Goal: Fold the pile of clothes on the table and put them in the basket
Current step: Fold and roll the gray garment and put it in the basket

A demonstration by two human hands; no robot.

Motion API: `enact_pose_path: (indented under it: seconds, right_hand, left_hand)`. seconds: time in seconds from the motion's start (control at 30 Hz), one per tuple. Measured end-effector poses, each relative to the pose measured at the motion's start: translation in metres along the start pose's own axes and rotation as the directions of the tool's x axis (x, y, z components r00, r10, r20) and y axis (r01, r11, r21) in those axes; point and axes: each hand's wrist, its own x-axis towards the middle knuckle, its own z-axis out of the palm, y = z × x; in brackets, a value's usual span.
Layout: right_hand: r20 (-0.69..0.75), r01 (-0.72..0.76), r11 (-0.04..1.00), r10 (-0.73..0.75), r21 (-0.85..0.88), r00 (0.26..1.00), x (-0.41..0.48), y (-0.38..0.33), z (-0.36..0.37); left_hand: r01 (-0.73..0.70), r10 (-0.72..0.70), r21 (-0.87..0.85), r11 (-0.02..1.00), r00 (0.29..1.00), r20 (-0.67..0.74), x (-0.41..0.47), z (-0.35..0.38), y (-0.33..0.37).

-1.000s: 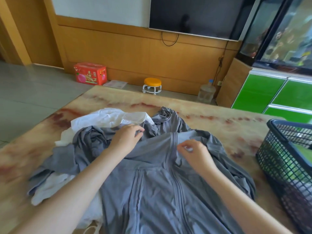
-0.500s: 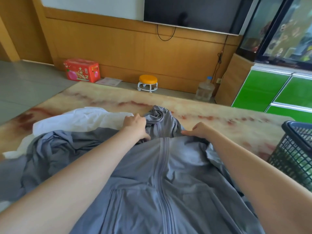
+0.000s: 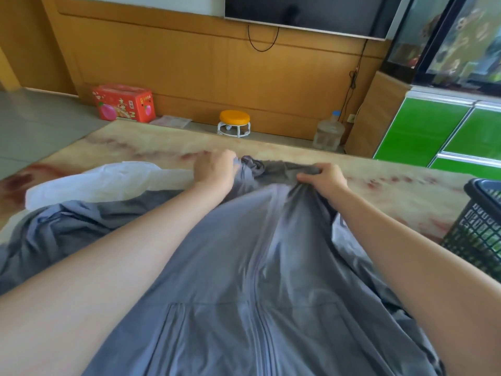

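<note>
While 2 grips point(image 3: 215, 170) point(image 3: 325, 178) clutch 1 jacket point(image 3: 257, 267): 1 basket point(image 3: 481, 232).

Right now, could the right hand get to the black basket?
Probably yes. The basket stands off to the right of the right hand, with only bare table between them. But that hand's fingers grip the grey jacket, so it would have to let go first.

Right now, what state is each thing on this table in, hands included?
grey jacket, unfolded, lying front-up, zip closed, top bunched.
left hand, gripping the jacket's top.
right hand, gripping the jacket's top.
white garment, crumpled, unfolded, partly under the jacket.
basket, upright at the far right; contents not visible.
television, screen dark.
</note>
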Motion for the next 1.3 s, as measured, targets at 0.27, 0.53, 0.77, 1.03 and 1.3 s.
enact_pose_path:
  seconds: [0.27,0.53,0.77,1.03,1.3]
  right_hand:
    - [0.050,-0.024,0.901,0.051,-0.433,0.997,-0.010,0.000,0.025]
    - [0.526,0.496,0.670,-0.182,-0.552,0.831,-0.072,0.020,0.049]
    - [0.501,0.338,0.743,-0.004,-0.577,0.866,-0.056,0.031,0.053]
    - [0.301,0.293,0.904,-0.198,-0.311,0.933,-0.069,0.033,-0.004]
    - [0.245,-0.093,0.892,0.220,-0.442,0.944,-0.131,0.088,-0.091]
  left_hand:
    - [0.229,-0.224,-0.185,0.956,0.974,0.046,-0.001,0.019,0.011]
    - [-0.273,0.242,-0.003,0.962,0.847,0.473,-0.091,0.050,0.011]
    - [-0.166,0.154,-0.030,0.986,0.815,0.558,-0.075,0.066,0.007]
    - [-0.208,0.250,-0.141,0.968,0.858,0.449,-0.117,0.035,0.045]
    - [-0.226,0.243,-0.090,0.970,0.881,0.406,-0.182,0.050,0.056]
